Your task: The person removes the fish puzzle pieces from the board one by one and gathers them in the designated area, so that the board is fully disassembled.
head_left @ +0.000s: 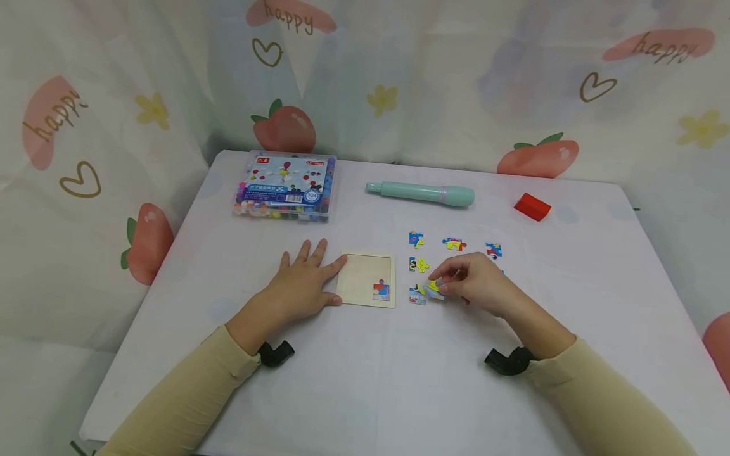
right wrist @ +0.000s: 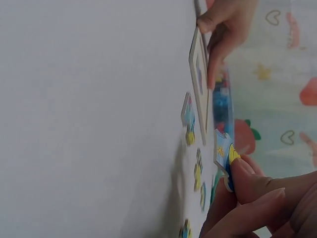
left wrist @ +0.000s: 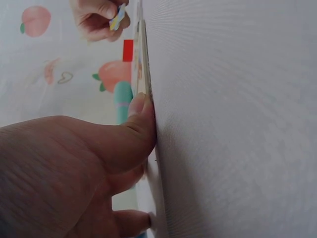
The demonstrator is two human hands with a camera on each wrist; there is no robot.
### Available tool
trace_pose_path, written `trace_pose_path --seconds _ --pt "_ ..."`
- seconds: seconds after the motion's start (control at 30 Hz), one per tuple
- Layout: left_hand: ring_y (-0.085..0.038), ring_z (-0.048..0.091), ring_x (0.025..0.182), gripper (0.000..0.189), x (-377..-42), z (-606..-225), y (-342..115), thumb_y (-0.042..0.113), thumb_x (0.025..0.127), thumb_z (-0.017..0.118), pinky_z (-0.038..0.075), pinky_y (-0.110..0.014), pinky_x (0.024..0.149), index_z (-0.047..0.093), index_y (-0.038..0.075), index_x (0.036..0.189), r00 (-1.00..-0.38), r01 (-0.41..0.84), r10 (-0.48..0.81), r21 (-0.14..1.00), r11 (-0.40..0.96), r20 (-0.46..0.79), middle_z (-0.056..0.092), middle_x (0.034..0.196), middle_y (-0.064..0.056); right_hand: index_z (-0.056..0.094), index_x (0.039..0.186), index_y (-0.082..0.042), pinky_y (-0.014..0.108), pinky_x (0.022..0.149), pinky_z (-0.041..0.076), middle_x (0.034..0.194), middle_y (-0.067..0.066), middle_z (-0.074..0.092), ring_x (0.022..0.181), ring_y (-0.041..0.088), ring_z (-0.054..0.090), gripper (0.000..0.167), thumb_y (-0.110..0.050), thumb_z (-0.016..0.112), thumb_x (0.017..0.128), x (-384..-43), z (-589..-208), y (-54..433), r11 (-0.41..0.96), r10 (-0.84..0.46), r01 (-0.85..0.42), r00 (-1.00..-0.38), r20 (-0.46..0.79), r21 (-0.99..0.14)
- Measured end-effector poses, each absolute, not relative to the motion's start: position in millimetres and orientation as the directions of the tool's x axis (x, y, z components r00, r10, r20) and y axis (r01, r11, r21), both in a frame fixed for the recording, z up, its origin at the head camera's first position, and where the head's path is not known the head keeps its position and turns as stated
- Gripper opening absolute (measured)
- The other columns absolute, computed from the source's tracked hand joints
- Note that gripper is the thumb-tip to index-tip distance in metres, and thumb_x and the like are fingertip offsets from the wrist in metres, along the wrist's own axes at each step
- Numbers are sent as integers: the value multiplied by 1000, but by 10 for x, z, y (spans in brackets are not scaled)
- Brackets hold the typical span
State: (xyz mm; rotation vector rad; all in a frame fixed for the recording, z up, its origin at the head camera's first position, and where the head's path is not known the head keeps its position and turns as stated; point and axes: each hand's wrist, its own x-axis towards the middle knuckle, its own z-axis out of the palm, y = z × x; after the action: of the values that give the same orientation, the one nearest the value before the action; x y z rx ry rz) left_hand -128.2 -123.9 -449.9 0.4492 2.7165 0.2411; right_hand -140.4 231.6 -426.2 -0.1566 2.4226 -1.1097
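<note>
A square wooden puzzle tray [head_left: 356, 272] lies flat on the table, with one red and blue puzzle piece [head_left: 381, 291] in its near right corner. My left hand [head_left: 300, 283] lies spread at the tray's left side, thumb and forefinger touching its edge. Between thumb and fingers my right hand [head_left: 470, 282] pinches a yellow and light-blue puzzle piece [right wrist: 225, 153], raised off the table in the right wrist view. Several loose pieces lie right of the tray, among them a yellow one [head_left: 419, 265] and a lower left one [head_left: 417, 295]. The right hand partly hides others.
Behind the tray stands a clear plastic box [head_left: 285, 187] of colourful beads. A mint-green cylinder [head_left: 420, 193] lies at the back middle, and a red block [head_left: 533, 207] at the back right. Printed curtains border the white table [head_left: 365, 380].
</note>
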Motion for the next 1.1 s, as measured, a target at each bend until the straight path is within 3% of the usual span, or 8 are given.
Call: trace_pose_path --seconds 0.43,0.7,1.1 --pt "-49 4 168 88 -1259 -4474 -1235 58 97 73 11 -80 128 28 37 171 -877 276 340 224 935 -340 7 182 -15 84 113 -11 25 53 47 96 8 73 69 19 58 21 -11 84 93 -1392 -4270 2719 714 -331 88 -832 -445 -694" --pt "-48 3 168 88 -1264 -4469 -1229 58 97 72 11 -79 128 29 38 171 -878 278 343 227 934 -335 7 182 -15 85 108 -14 24 68 52 105 6 76 89 22 61 17 -7 83 92 -1370 -4305 2621 788 -292 2 -879 -377 -615" --pt "-47 2 168 87 -1271 -4481 -1231 58 97 72 10 -78 129 29 39 170 -880 265 330 224 938 -342 6 183 -14 85 106 -14 30 77 52 97 4 72 96 23 61 17 -6 83 92 -1311 -4334 2482 851 -253 -68 -922 -293 -521"
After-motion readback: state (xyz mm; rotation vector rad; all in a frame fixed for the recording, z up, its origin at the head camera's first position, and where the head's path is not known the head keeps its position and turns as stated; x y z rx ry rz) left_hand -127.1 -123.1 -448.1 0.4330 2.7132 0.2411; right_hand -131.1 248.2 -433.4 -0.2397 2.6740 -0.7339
